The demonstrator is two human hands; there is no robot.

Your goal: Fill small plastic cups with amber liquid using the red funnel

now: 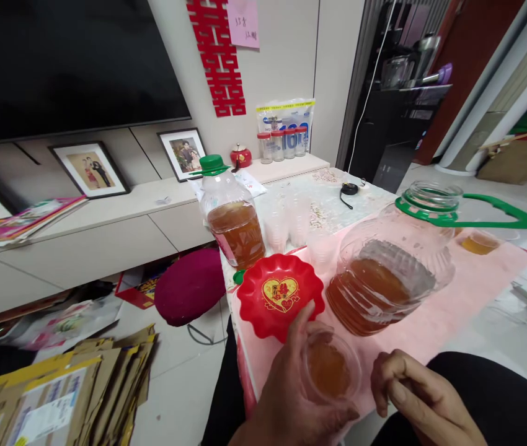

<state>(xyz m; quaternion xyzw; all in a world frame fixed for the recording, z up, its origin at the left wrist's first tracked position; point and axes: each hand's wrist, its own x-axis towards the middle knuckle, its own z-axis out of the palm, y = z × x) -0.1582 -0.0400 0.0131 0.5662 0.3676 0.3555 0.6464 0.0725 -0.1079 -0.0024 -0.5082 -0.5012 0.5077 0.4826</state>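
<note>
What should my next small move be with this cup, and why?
I'd probably bring your right hand over to steady the clear plastic cup. It has amber liquid in it and looks open on top, and only your left hand grips it. Your right hand is close beside it, with nothing visible in its curled fingers.

the big open jug stands on the bench and blocks the straight way to the far side. its green handle sticks out right, in the way. to the left, the red plate, the clear cups and the jug with the green cap sit close together. a hand could pass over the pink cloth just right of the big open jug. a small gap lies between the held cup and the right hand.
</note>
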